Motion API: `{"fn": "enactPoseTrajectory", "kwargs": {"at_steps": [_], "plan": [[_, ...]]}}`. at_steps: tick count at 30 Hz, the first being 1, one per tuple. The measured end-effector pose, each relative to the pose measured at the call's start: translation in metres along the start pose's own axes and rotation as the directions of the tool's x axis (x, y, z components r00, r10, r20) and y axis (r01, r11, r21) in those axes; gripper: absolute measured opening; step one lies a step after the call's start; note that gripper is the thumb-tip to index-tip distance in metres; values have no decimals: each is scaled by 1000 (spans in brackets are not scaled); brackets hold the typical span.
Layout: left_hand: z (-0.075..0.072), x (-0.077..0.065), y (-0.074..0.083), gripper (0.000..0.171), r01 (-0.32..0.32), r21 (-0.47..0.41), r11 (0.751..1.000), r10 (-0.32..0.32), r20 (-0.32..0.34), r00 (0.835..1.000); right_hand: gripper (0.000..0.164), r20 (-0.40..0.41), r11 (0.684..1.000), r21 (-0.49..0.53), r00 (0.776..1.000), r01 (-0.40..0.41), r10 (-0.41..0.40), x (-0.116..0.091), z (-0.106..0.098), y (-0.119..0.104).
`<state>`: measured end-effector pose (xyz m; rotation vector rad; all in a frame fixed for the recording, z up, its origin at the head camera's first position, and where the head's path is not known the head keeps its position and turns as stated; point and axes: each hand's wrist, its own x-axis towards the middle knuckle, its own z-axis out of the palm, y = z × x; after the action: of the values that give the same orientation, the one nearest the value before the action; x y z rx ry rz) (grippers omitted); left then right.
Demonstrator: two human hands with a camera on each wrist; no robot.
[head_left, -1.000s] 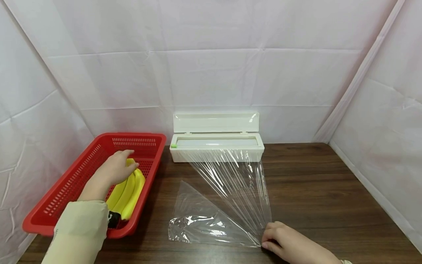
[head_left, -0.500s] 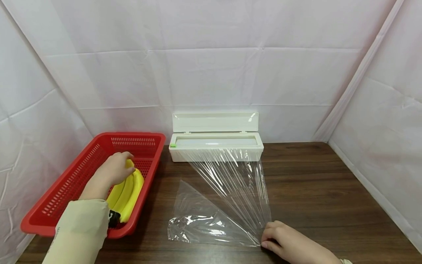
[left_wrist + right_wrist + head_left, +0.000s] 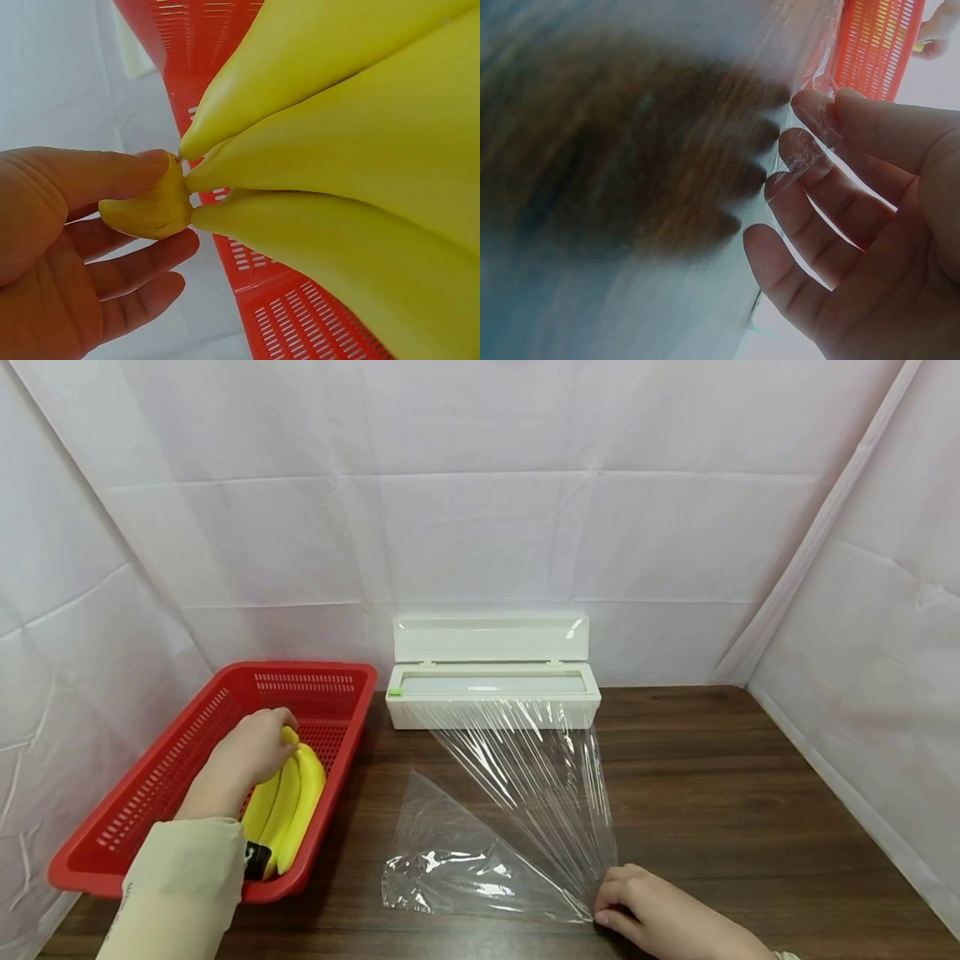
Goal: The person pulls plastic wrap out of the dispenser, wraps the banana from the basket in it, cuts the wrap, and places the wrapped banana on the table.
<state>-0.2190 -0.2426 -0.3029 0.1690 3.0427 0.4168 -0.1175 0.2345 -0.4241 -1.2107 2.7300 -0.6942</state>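
My left hand (image 3: 251,745) is inside the red basket (image 3: 347,777), at the top end of a bunch of yellow bananas (image 3: 300,806). In the left wrist view, the thumb and fingers pinch the bunch's stem (image 3: 150,212), and several bananas fan out from it. A black band (image 3: 257,860) shows at the bunch's near end. Near the front of the table, my right hand (image 3: 663,910) pinches a corner of clear cling film (image 3: 465,868). Creases run from its fingers up to a white cling film dispenser (image 3: 399,714). In the right wrist view, film covers the fingertips (image 3: 795,139).
The dispenser's lid (image 3: 491,639) stands raised against the white cloth backdrop (image 3: 480,543). A small green slider (image 3: 395,692) sits at its left end. Film lies loose over the brown wooden table (image 3: 712,777) between basket and right hand. Cloth walls close in both sides.
The left hand's fingers, spread above the bananas a second ago, have lowered and closed on the stem. The bunch has shifted slightly to the left. The right hand and film have stayed put.
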Motion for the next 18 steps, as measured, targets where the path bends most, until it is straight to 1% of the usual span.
{"fn": "enactPoseTrajectory", "kwargs": {"at_steps": [5,12,18], "plan": [[-2,-3,1,33,24,-8,1000,-24,8,1000,11,-20,1000,-11,1000,21,-21,-1,1,1],[-8,-8,1,30,9,-4,1000,-9,-22,1000,11,-10,1000,2,1000,11,-11,-1,2,3],[-13,-11,2,28,15,-2,1000,-15,-28,999,11,-10,1000,7,1000,14,-14,0,2,4]]}}
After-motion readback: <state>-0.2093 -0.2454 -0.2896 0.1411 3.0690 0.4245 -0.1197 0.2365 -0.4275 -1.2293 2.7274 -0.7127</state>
